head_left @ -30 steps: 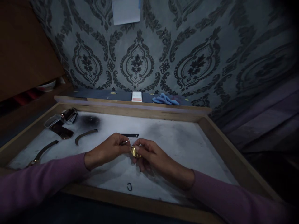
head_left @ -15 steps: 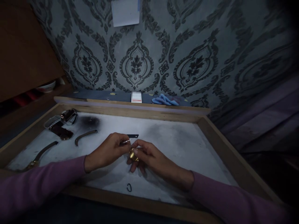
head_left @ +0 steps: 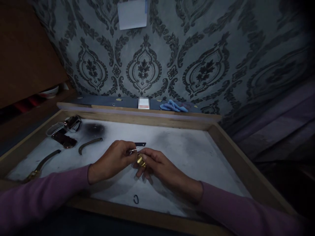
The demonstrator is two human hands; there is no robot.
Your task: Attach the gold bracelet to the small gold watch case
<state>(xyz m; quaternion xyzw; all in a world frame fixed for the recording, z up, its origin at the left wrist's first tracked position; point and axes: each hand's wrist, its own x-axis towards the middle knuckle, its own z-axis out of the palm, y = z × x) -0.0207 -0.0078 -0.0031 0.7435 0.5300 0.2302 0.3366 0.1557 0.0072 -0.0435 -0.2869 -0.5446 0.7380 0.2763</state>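
Just above the tray's middle, my right hand is closed on a small shiny gold watch case, pinched between thumb and fingers. My left hand is closed right beside it, pinching a thin silvery metal tool; its exact kind is too small to make out. The fingertips of both hands nearly meet at the case. Behind the left fingers lies a dark flat strip with a hole near its slanted end. Below the hands rests a small dark open loop.
A wooden-rimmed tray with a white floor surrounds the work. At left are a gold watch with a strap, a curved strap and eyeglasses by a brown object. A blue cloth lies behind the rim.
The gold watch case has turned slightly in my right fingers, showing a different side. The tool's tip has shifted a little to the right. Both hands stay nearly in place.
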